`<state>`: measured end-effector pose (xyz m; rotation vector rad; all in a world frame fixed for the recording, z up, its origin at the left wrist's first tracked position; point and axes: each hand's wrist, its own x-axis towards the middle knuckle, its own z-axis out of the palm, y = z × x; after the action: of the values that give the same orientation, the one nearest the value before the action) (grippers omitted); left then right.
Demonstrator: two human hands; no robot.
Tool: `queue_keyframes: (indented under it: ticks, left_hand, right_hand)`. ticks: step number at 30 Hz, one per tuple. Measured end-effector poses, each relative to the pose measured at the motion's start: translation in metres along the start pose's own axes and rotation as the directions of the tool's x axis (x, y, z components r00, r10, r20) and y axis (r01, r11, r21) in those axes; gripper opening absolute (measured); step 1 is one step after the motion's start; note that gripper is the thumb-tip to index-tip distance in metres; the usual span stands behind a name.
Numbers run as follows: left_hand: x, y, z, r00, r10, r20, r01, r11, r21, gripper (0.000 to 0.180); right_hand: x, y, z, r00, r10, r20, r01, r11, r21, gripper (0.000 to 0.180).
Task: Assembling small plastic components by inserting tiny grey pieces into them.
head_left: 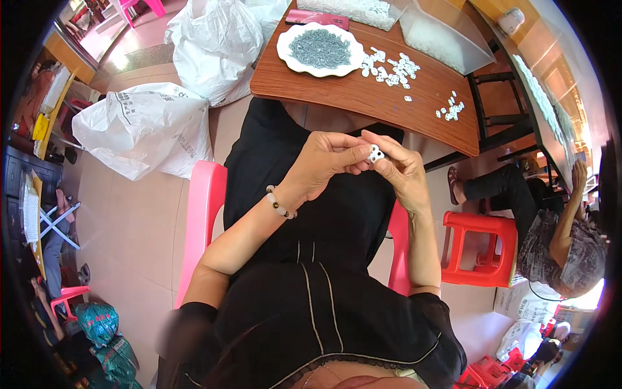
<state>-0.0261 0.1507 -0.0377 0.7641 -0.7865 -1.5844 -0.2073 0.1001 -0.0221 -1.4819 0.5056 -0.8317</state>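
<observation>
Over my lap, my left hand [322,165] and my right hand [400,167] meet around a small white plastic part [374,153]. Fingertips of both hands pinch it. A bead bracelet circles my left wrist. Ahead stands a brown wooden table [337,91]. On it sits a white scalloped plate [286,52] heaped with small grey metal pieces [319,48]. Loose white plastic parts [391,68] lie scattered to the plate's right, and a smaller cluster of white parts [450,110] rests near the table's right edge.
I sit on a pink plastic chair [202,214]. Big white plastic bags [146,126] stand on the tiled floor to the left. A clear plastic bin [447,39] sits at the table's far right. Another person [551,227] sits at the right beside a red stool [479,249].
</observation>
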Motion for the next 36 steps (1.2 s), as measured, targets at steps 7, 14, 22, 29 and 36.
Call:
queue_keyframes:
  ticks: [7, 14, 22, 29, 36]
  left_hand:
    - [-0.007, 0.011, 0.006, 0.998, -0.051, 0.027, 0.052, 0.998, -0.031, 0.026]
    - [-0.009, 0.016, 0.009, 0.999, -0.041, 0.035, 0.041, 0.999, -0.018, 0.026]
    - [-0.011, 0.013, 0.011, 1.0, 0.01, 0.029, -0.011, 1.0, 0.024, 0.027]
    - [-0.01, 0.01, 0.01, 0.999, -0.004, 0.04, 0.004, 1.0, -0.006, 0.027]
    - [-0.009, 0.009, 0.011, 0.999, -0.015, 0.035, 0.016, 0.999, -0.032, 0.028]
  right_hand:
    - [-0.003, -0.003, 0.005, 0.997, -0.076, 0.002, 0.076, 0.994, 0.081, 0.034]
    - [-0.004, -0.003, 0.009, 0.991, -0.132, -0.017, 0.132, 0.99, 0.058, 0.032]
    - [-0.003, -0.003, 0.009, 0.973, -0.228, -0.031, 0.224, 0.969, -0.105, 0.032]
    - [-0.005, -0.001, 0.006, 0.979, -0.197, -0.051, 0.186, 0.967, -0.172, 0.032]
    - [-0.006, -0.001, 0.006, 0.976, -0.204, -0.074, 0.188, 0.966, -0.178, 0.031]
